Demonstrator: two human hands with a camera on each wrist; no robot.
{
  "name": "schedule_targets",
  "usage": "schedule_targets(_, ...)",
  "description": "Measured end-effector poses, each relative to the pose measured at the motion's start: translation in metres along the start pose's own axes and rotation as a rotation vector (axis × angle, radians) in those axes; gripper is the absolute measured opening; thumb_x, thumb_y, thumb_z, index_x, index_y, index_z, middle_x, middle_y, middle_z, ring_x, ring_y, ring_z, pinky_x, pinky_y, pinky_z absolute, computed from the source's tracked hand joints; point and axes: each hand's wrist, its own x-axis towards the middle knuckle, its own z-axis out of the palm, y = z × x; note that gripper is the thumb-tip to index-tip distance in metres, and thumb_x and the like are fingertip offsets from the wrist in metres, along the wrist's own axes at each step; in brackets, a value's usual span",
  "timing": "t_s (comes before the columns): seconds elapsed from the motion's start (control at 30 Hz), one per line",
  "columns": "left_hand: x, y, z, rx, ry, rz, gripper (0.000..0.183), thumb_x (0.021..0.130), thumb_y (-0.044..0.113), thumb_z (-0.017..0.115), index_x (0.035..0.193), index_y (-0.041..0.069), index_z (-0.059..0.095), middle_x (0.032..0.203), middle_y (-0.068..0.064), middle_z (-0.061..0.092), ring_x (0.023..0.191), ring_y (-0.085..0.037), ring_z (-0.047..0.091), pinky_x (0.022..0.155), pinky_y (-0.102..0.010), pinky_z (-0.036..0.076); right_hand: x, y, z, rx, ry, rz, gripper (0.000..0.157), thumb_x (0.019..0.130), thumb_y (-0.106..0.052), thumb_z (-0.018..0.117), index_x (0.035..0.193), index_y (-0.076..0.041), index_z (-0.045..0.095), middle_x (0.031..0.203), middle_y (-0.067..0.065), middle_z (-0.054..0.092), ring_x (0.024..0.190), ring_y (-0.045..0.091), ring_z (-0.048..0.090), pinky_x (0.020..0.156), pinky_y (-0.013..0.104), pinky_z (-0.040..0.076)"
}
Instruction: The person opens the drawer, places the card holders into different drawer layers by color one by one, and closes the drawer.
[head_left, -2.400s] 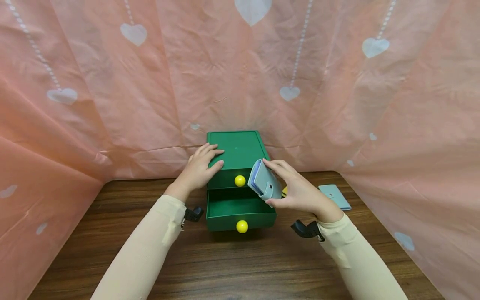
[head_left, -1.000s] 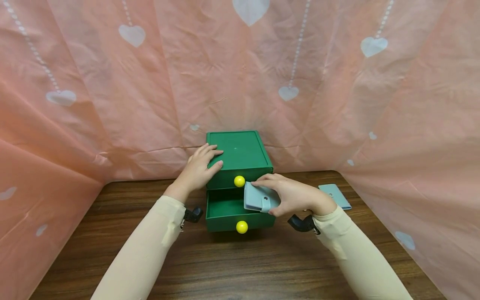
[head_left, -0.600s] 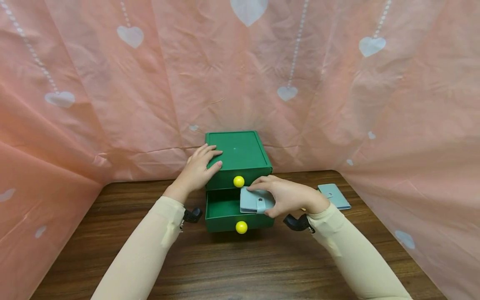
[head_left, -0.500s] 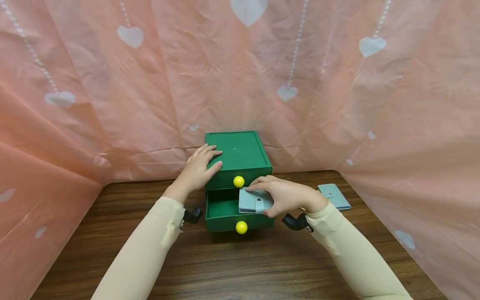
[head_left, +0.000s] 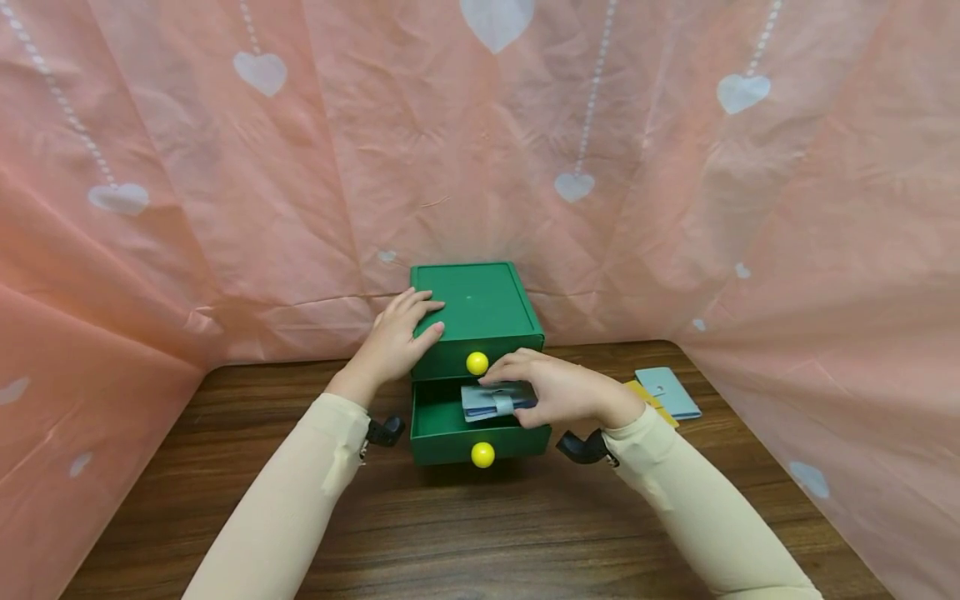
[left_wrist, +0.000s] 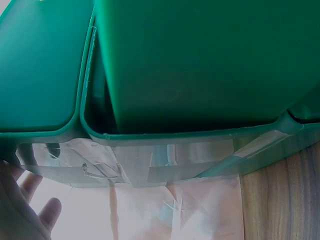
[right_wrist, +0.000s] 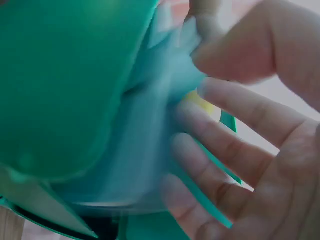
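Note:
My right hand (head_left: 562, 390) grips a light-blue card holder (head_left: 480, 400) with a snap strap, its thumb at the front and fingertips at the back edge. The card holder is tilted inside the pulled-out lower drawer (head_left: 450, 447) of a green two-drawer box (head_left: 480, 304). In the right wrist view the card holder (right_wrist: 145, 130) is blurred, under the green upper part, with fingertips against it. My left hand (head_left: 393, 342) rests on the box's top left edge, fingers spread. The left wrist view shows the box's side (left_wrist: 175, 145) and part of the left hand (left_wrist: 25, 205).
Another light-blue card holder (head_left: 670, 393) lies on the wooden table (head_left: 480, 533) at the right, beside a yellow flat item (head_left: 651, 402) partly hidden by my right wrist. The upper drawer with its yellow knob (head_left: 477, 362) is closed. A pink curtain (head_left: 480, 167) surrounds the table.
My right hand has brought the card holder left and down into the lower drawer, where it now tilts. More of the yellow item shows. My left hand stays on the box.

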Motion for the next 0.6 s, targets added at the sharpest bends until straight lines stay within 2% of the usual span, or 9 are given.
schedule_targets(0.13,0.0002,-0.0008,0.0005,0.002,-0.001,0.002,0.051,0.105,0.047,0.043,0.147,0.019,0.05,0.159,-0.006,0.034,0.152,-0.028,0.013,0.117,-0.06,0.014,0.0,-0.0013,-0.0001,0.008,0.04,-0.02,0.05,0.086,-0.01,0.071,0.135,-0.018,0.063,0.134,-0.007,0.056,0.123,0.013,0.047,0.101,0.038,0.046)
schedule_targets(0.43,-0.0001,0.0011,-0.0008,-0.004,0.001,0.005,0.051,0.105,0.045,0.045,0.147,0.017,0.051,0.159,-0.008,0.034,0.152,-0.029,0.013,0.117,-0.061,0.013,-0.0039,-0.0017,-0.0023,0.0,0.085,-0.011,0.046,0.088,-0.013,0.071,0.132,-0.023,0.065,0.131,-0.012,0.055,0.12,0.009,0.048,0.098,0.035,0.047)
schedule_targets(0.6,-0.0001,0.0015,-0.0009,-0.007,0.003,0.004,0.05,0.105,0.044,0.046,0.147,0.017,0.051,0.159,-0.007,0.035,0.152,-0.029,0.014,0.117,-0.06,0.013,-0.0067,-0.0028,-0.0044,0.001,0.108,-0.018,0.046,0.088,-0.011,0.072,0.132,-0.019,0.065,0.13,-0.007,0.056,0.111,0.011,0.051,0.081,0.03,0.051)
